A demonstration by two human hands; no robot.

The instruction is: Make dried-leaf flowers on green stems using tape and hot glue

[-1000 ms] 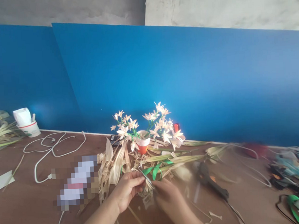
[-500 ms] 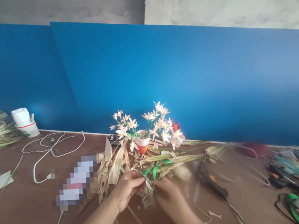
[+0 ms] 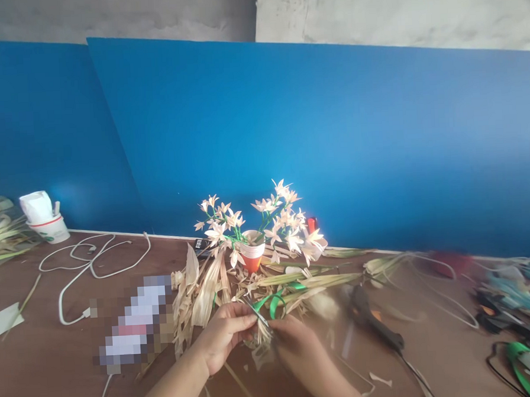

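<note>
Grip: left hand (image 3: 223, 340) pinching pale husk (image 3: 263, 333), lower centre | right hand (image 3: 302, 346), blurred, curled around scissors (image 3: 258, 314), blades pointing up-left | cup (image 3: 252, 263) upright at centre, pale flowers (image 3: 289, 222) both sides | glue gun (image 3: 374, 320) lying lower right

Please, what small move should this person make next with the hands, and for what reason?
Probably the left hand should ease slightly back before any cut: it is right beside what looks like a thin metal blade, by the pale strips. The right hand is blurred, so its grip is unclear.
</note>
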